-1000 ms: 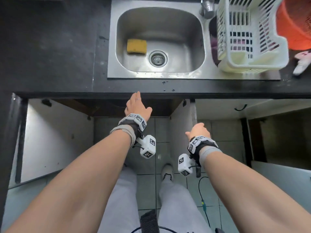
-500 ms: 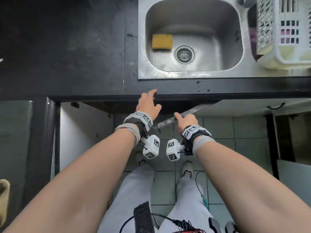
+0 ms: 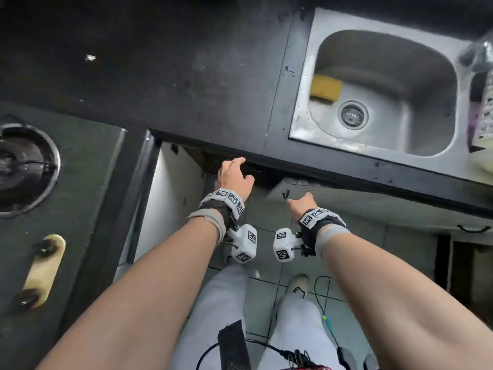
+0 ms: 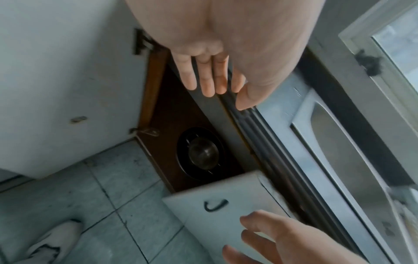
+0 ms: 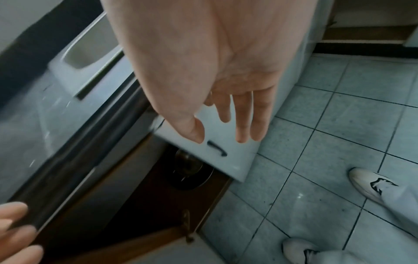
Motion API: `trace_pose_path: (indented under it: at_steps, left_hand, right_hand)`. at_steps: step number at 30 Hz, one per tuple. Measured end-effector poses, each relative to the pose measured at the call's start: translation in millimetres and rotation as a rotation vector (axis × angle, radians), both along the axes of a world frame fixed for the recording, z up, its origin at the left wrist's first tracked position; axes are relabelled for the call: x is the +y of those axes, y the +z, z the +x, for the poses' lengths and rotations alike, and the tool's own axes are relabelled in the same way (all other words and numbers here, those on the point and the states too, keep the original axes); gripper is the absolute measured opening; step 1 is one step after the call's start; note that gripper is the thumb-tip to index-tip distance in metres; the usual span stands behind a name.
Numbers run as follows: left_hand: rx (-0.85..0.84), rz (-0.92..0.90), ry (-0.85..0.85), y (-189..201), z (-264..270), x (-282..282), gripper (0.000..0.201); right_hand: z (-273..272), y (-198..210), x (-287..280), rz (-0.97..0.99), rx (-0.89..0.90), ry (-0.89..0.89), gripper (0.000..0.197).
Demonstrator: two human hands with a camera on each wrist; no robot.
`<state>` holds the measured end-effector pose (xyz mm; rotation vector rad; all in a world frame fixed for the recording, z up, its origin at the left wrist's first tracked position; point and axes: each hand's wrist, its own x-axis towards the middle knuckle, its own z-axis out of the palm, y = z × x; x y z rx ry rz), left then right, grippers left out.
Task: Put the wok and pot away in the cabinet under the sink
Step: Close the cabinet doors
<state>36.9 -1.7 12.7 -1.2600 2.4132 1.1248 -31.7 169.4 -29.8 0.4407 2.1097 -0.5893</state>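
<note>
Inside the cabinet under the sink, a dark wok (image 4: 182, 158) sits on the brown floor with a shiny steel pot (image 4: 202, 154) nested in it; the right wrist view shows both (image 5: 190, 171) half hidden behind the door. My left hand (image 3: 232, 176) (image 4: 226, 97) hovers by the counter's front edge, fingers straight, holding nothing. The right white door (image 4: 226, 201) (image 5: 217, 160), with a black handle (image 4: 214, 205), stands almost shut. My right hand (image 3: 301, 202) (image 5: 222, 132) is spread flat at its outer face; I cannot tell if it touches.
The left cabinet door (image 3: 170, 204) stands wide open. Above are the black counter (image 3: 186, 76), a steel sink (image 3: 301, 124) with a yellow sponge (image 3: 326, 89), and a stove burner (image 3: 24, 166) at the left. My shoes (image 3: 298, 285) and a cable lie on the tiled floor.
The right door has swung from wide open to nearly shut, with my right hand following it. My left hand stayed at the counter edge. The view shifted left, bringing the stove in.
</note>
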Motion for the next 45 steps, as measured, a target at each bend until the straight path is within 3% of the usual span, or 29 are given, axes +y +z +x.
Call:
trace_pose_path:
  at_steps: [3,5,7,11,13,18,24,26,28,30,32,33,38,45]
  left_hand:
    - [-0.133,-0.040,0.216,-7,55,-46,0.057]
    - [-0.247,-0.064,0.368,-11,95,-72,0.062]
    - [-0.274,-0.112,0.497,-14,135,-88,0.064]
    - [-0.203,-0.137,0.497,-15,171,-85,0.070]
    - [-0.186,-0.075,0.548,-11,174,-81,0.068]
    - [-0.167,0.034,0.565,2,187,-96,0.078]
    - [-0.256,0.190,0.580,13,173,-98,0.073]
    - [-0.234,0.242,0.626,13,163,-90,0.063]
    - [-0.212,0.300,0.634,12,148,-84,0.045]
    - [-0.150,0.401,0.699,6,131,-80,0.022]
    - [-0.044,0.559,0.832,-4,114,-73,0.022]
    - [-0.015,0.626,0.881,-8,105,-69,0.024]
    - [0.114,0.821,0.887,-6,50,-51,0.020]
    - [0.095,0.855,0.792,-4,7,-51,0.019]
  right_hand:
    - [27,-35,-57,-0.081,-0.060,0.168,0.065]
    - [50,-53,-99,-0.156,-0.095,0.281,0.070]
    - [78,-52,-142,-0.236,-0.150,0.369,0.063]
    - [120,-14,-197,-0.343,-0.115,0.509,0.056]
    - [124,-2,-212,-0.379,-0.060,0.567,0.054]
    - [92,30,-230,-0.348,0.297,0.726,0.052]
    - [51,48,-220,-0.320,0.492,0.773,0.052]
    - [44,46,-211,-0.358,0.458,0.835,0.052]
    - [42,37,-196,-0.340,0.262,0.951,0.048]
    - [46,25,-176,-0.292,-0.090,0.970,0.044]
    - [50,15,-159,-0.201,-0.350,0.895,0.043]
    - [48,10,-153,-0.155,-0.387,0.915,0.043]
    - [14,-11,-122,0.023,-0.227,1.111,0.039]
    - [-27,-5,-82,0.100,-0.195,0.764,0.061]
